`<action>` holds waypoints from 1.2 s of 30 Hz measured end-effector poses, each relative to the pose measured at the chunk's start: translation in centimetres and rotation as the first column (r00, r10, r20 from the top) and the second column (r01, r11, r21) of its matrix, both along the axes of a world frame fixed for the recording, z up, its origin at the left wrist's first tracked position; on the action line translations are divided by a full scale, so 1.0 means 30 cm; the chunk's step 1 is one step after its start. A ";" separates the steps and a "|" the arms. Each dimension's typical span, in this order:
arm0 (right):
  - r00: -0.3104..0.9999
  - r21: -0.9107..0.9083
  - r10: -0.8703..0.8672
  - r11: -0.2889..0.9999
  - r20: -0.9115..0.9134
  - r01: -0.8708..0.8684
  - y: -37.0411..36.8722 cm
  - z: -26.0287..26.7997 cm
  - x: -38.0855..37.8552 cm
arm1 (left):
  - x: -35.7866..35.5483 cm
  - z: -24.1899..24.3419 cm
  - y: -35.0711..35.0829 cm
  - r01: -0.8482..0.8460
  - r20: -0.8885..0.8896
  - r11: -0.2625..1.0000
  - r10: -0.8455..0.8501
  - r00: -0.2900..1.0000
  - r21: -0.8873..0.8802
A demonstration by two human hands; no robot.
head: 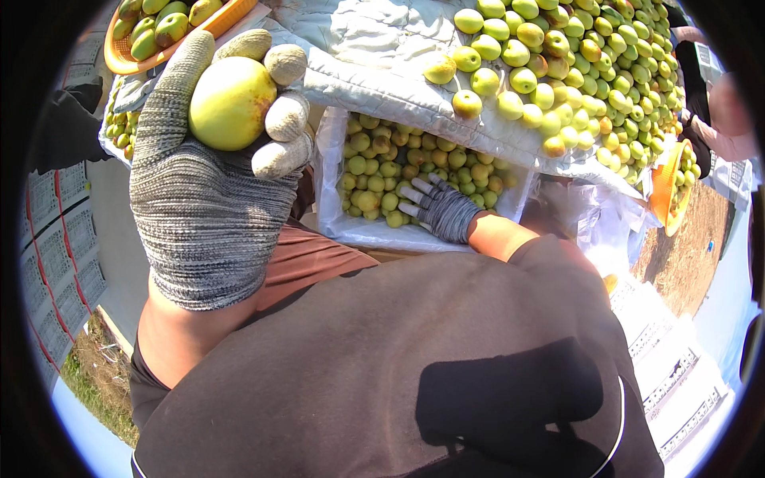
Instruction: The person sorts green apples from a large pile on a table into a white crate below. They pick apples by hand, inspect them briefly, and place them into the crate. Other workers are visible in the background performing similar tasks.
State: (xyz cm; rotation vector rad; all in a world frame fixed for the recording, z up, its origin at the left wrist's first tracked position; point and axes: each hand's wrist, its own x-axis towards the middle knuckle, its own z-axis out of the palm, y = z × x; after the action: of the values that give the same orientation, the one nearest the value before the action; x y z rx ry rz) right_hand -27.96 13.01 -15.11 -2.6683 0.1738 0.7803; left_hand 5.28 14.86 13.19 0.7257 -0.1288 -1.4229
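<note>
Close to the camera, my left hand (209, 197), in a grey knitted glove with pale fingertips, holds a single yellow-green fruit (232, 103) with a reddish-brown patch, its fingers curled round it. My right hand (445, 209), gloved alike, rests with fingers spread on many small green fruits (373, 179) inside a plastic-lined crate (332, 179). Whether it grips any fruit I cannot tell. Above the crate, a large pile of green and reddish fruits (597, 66) lies on a pale quilted cover (382, 77).
Orange plastic baskets of fruit stand at the upper left (113, 54) and right (663, 191). Stacked printed boxes (60, 233) are at the left, more boxes (681, 370) at the lower right. Parts of other people show at the left edge and the right edge (726, 119).
</note>
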 end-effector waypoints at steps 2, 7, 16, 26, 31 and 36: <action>0.994 -0.097 -0.050 0.994 -0.095 0.041 -0.069 0.022 -0.097 | -0.039 0.015 0.006 -0.053 -0.042 0.998 0.052 0.998 -0.017; 0.889 -0.296 -0.456 0.844 0.040 0.447 -0.126 0.085 -0.310 | -0.018 0.002 0.001 -0.078 0.177 0.997 0.071 0.982 0.029; 0.091 0.048 -0.981 0.101 0.173 0.994 -0.056 0.017 -0.123 | -0.034 -0.012 -0.018 -0.117 0.518 0.993 0.092 0.850 0.015; 0.726 -0.054 -0.527 0.824 -0.441 0.565 0.089 0.144 -0.139 | 0.014 -0.034 -0.014 -0.174 0.500 0.985 0.143 0.854 0.016; 0.863 -0.147 -0.411 0.911 -0.292 0.384 0.005 0.115 -0.156 | 0.036 -0.078 -0.020 -0.188 0.555 0.982 0.140 0.820 0.030; 0.782 -0.145 -0.572 0.820 -0.248 0.553 -0.077 0.078 -0.147 | 0.050 -0.130 -0.015 -0.069 0.557 0.998 0.062 0.828 -0.010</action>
State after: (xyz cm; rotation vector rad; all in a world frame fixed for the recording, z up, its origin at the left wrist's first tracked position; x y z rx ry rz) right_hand -32.37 10.70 -12.79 -2.3295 1.0370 0.9415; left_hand 6.78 14.42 9.28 1.1324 -0.5481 -1.1087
